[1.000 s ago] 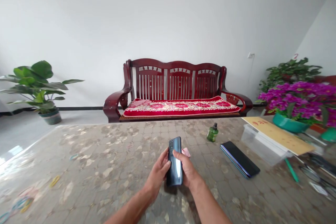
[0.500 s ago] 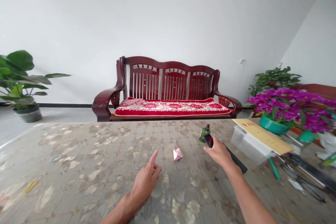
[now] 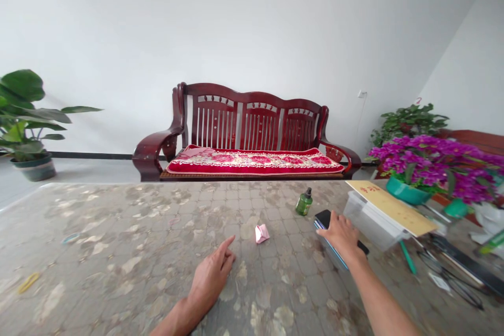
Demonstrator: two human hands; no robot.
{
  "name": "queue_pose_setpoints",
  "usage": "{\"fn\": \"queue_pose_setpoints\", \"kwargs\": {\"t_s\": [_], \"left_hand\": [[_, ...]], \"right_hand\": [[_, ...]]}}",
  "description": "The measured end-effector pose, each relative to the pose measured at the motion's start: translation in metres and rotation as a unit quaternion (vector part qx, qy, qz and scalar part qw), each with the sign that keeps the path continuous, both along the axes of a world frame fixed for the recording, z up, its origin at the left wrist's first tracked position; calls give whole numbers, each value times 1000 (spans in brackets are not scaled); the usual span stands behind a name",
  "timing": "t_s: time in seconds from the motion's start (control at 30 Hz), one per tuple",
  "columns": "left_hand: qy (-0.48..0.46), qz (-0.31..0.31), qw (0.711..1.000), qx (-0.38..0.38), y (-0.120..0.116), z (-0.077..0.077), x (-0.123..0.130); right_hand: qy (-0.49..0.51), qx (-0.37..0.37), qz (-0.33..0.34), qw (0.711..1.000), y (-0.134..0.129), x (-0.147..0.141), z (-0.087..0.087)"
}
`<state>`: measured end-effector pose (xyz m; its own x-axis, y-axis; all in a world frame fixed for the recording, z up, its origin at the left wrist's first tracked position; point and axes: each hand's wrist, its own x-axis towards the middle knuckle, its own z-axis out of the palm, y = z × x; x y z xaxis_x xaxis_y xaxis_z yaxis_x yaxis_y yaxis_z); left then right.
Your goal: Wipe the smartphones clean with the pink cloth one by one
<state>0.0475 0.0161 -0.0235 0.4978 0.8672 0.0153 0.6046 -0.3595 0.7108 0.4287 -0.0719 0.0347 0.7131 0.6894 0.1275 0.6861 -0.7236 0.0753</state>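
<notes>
My left hand [image 3: 212,272] hovers over or rests on the patterned tablecloth [image 3: 149,252], index finger stretched out and the others loosely curled, holding nothing visible. To its upper right lies a small folded pink paper [image 3: 261,233], touched by neither hand. My right hand [image 3: 340,233] grips a black phone [image 3: 323,218] from above, thumb at its left side. The phone lies on the table's right part, with a blue-edged flat object [image 3: 334,253] showing beneath it. Just left of the phone a green bottle with a black top [image 3: 304,202] stands upright.
A clear plastic box [image 3: 368,223] with a yellow envelope [image 3: 389,207] on top stands right of the phone. Beyond are purple flowers [image 3: 429,160], a green pen-like item [image 3: 407,257] and cables. A yellow loop [image 3: 29,282] and blue loop [image 3: 71,238] lie left. Behind is a wooden bench [image 3: 252,121].
My right hand has lowered the phone from a tilted position beside the bottle to lie flat farther right and nearer. My left hand has shifted slightly down and left in view.
</notes>
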Motion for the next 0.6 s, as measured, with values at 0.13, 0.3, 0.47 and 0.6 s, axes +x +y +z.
{"fn": "queue_pose_setpoints", "kwargs": {"t_s": [0.13, 0.3, 0.47, 0.6], "left_hand": [[-2, -1, 1000, 11, 0, -3, 0], [-21, 3, 1000, 1, 0, -2, -1], [-146, 21, 987, -57, -4, 0, 3], [-248, 27, 936, -247, -20, 5, 25]], "right_hand": [[-4, -3, -3, 1000, -1, -4, -2], [72, 15, -8, 997, -3, 10, -4], [255, 83, -4, 963, -10, 50, 2], [314, 79, -1, 946, -16, 67, 4]]}}
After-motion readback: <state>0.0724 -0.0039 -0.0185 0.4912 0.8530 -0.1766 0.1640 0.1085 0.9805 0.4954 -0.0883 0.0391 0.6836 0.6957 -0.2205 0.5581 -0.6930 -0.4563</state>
